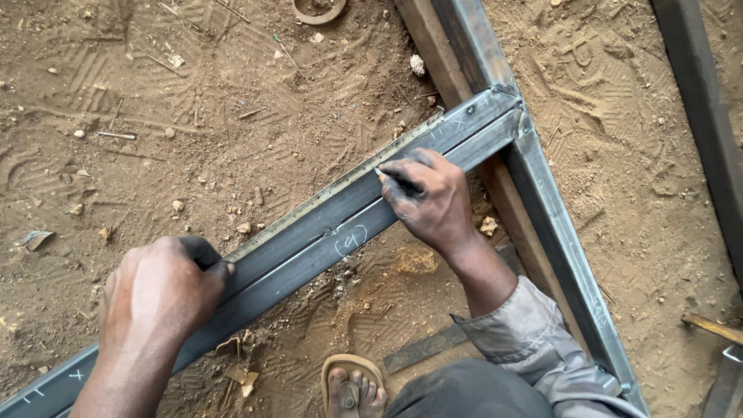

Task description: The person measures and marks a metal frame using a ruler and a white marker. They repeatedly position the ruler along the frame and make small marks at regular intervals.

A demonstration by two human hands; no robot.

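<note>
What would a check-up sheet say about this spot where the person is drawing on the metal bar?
Surface: sandy dirt ground marked with shoe prints.
Job's things: long grey metal bar joined at a corner to a second metal bar; a metal ruler lies along its upper edge; chalk marks on the bar.
Clutter: small stones, twigs, a round ring at the top edge, a flat metal strip near a sandalled foot.
Hands: left hand presses ruler and bar; right hand holds a thin marking tool against the bar.
Cables: nothing seen.
Surroundings: more metal bars at right, one dark beam.
</note>
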